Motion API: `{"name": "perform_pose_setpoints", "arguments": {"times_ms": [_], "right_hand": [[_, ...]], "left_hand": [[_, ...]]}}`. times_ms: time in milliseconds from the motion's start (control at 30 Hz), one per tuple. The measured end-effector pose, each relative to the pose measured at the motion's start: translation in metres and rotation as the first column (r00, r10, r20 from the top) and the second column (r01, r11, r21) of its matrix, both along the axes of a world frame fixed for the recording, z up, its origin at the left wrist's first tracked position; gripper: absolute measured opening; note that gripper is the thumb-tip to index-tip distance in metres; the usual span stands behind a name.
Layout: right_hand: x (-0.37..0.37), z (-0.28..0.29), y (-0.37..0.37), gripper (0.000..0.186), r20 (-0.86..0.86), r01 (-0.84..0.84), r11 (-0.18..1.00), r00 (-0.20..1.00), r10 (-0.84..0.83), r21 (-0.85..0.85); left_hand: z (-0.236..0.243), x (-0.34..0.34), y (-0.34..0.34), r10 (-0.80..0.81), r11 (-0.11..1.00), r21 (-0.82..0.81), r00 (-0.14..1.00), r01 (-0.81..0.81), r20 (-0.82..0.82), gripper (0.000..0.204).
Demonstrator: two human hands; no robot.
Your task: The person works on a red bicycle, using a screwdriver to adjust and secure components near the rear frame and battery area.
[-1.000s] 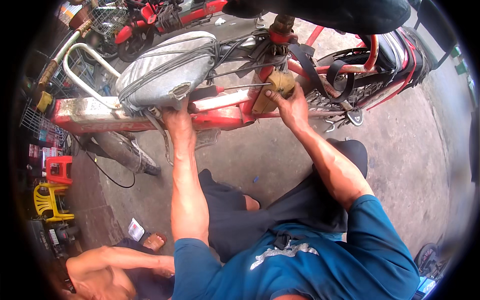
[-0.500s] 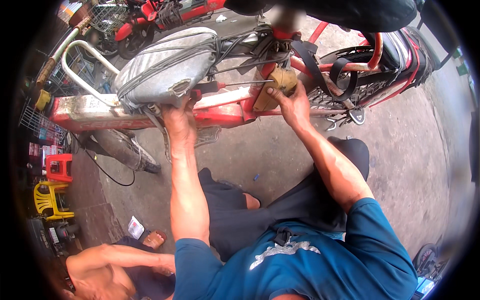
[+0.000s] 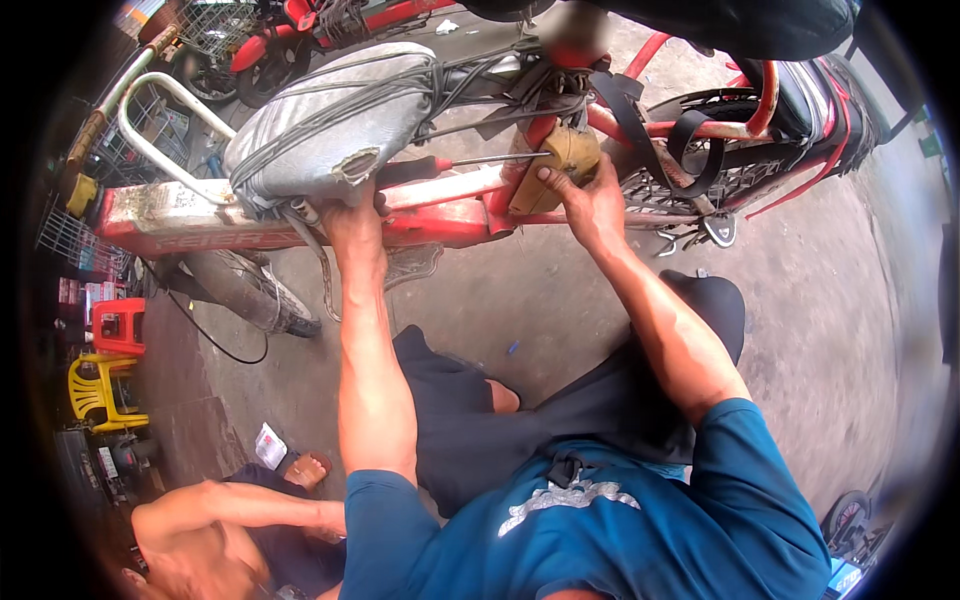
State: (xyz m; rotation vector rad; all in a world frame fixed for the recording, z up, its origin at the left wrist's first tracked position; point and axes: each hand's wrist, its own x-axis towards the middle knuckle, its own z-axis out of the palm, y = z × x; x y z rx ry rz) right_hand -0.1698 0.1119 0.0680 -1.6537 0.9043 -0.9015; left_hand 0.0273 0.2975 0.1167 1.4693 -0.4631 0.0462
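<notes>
A screwdriver [image 3: 420, 168] with a red and dark handle lies nearly level, its long metal shaft reaching right. Its handle end is at my left hand [image 3: 354, 238], whose closed fingers are partly hidden under the torn grey saddle [image 3: 335, 125]. The shaft's tip meets a yellow block-like part [image 3: 572, 152] on the red and white bike frame [image 3: 455, 188]. My right hand [image 3: 596, 208] grips that yellow part from the near side, thumb on its front and fingers round its right edge. Cords are wound about the saddle.
A black strap [image 3: 690, 150] loops beside the rear wheel. Another person [image 3: 215, 530] sits at the lower left. A red stool [image 3: 118, 326] and a yellow chair [image 3: 98, 392] stand at the left. A dark shoe or boot-like shape [image 3: 740, 25] hangs over the top edge.
More of the screwdriver's handle shows beside my left hand, and it slopes a little less. My right hand keeps its hold on the yellow part. The whole view has shifted slightly.
</notes>
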Motion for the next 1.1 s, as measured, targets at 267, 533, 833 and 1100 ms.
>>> {"name": "perform_pose_setpoints", "arguments": {"times_ms": [267, 533, 833, 1100], "right_hand": [[-0.017, -0.001, 0.063, 0.046, 0.147, 0.154, 0.988, 0.978, -0.15, -0.015], [0.069, 0.057, 0.094, 0.05, 0.448, -0.43, 0.63, 0.883, 0.143, 0.647], [0.1, 0.07, 0.095, 0.014, 0.664, -0.609, 0.435, 0.747, 0.033, 0.664], [0.091, 0.081, 0.102, 0.017, 0.622, -0.572, 0.424, 0.783, 0.025, 0.703]], "left_hand": [[0.025, -0.016, -0.002, -0.415, 0.819, -0.514, 0.881, 0.254, -0.226, 0.031], [0.016, -0.02, -0.003, -0.429, 0.838, -0.449, 0.883, 0.31, -0.192, 0.032], [0.021, -0.02, -0.001, -0.262, 0.944, -0.267, 0.93, 0.192, -0.257, 0.036], [0.019, -0.02, 0.002, -0.365, 0.868, -0.418, 0.916, 0.269, -0.169, 0.035]]}}
